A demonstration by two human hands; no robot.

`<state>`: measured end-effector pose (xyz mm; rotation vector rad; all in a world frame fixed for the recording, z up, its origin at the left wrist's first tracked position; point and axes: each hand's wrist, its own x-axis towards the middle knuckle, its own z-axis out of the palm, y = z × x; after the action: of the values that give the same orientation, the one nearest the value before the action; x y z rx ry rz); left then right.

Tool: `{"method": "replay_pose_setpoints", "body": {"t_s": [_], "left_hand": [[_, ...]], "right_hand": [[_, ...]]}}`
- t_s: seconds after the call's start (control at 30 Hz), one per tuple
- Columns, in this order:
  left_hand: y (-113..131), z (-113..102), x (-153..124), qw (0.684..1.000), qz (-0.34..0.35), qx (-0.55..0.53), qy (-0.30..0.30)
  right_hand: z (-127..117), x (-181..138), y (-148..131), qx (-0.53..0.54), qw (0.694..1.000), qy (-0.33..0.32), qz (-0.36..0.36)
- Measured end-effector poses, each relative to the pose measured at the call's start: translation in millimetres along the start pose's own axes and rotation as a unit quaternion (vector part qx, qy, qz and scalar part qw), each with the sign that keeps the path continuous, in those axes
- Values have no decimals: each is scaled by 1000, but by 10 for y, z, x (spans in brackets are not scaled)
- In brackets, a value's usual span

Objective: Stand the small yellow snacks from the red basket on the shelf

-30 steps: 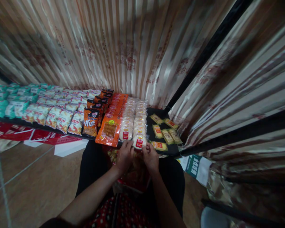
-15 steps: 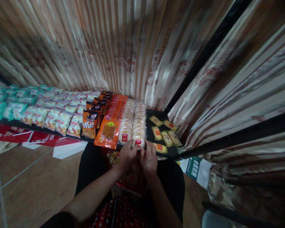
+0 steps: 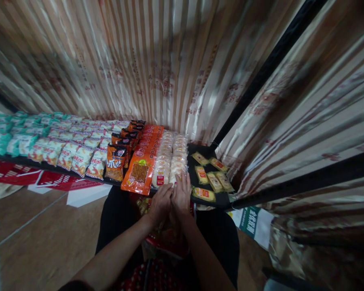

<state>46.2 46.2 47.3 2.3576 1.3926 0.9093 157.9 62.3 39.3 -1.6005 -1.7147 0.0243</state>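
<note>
The right hand (image 3: 181, 199) has moved from beside the front of the right white row (image 3: 178, 154) to over it, fingers extended and close together, suggesting pressing, not pinching. The left hand's (image 3: 160, 204) fingers curl alongside; their grip cannot be determined. The row stands on the black tray (image 3: 221, 199), left of yellow packets (image 3: 214, 182).

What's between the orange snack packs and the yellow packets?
In the head view, two rows of clear-wrapped white snacks lie between them, the right hand touching one row.
</note>
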Motion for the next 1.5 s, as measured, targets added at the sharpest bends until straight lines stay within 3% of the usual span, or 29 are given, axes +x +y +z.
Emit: {"method": "replay_pose_setpoints", "body": {"t_s": [0.17, 0.3, 0.73, 1.5], "left_hand": [[-92, -45, 9, 995, -26, 58, 80], [-200, -31, 64, 979, -36, 147, 139], [-357, 33, 105, 970, -7, 203, 132], [-371, 33, 96, 970, -8, 210, 122]], "right_hand": [[73, 27, -1, -14, 998, 57, -5], [76, 43, -46, -54, 997, 55, -5], [79, 171, -44, -180, 983, 22, -4], [131, 304, 22, -200, 979, 29, -28]]}}
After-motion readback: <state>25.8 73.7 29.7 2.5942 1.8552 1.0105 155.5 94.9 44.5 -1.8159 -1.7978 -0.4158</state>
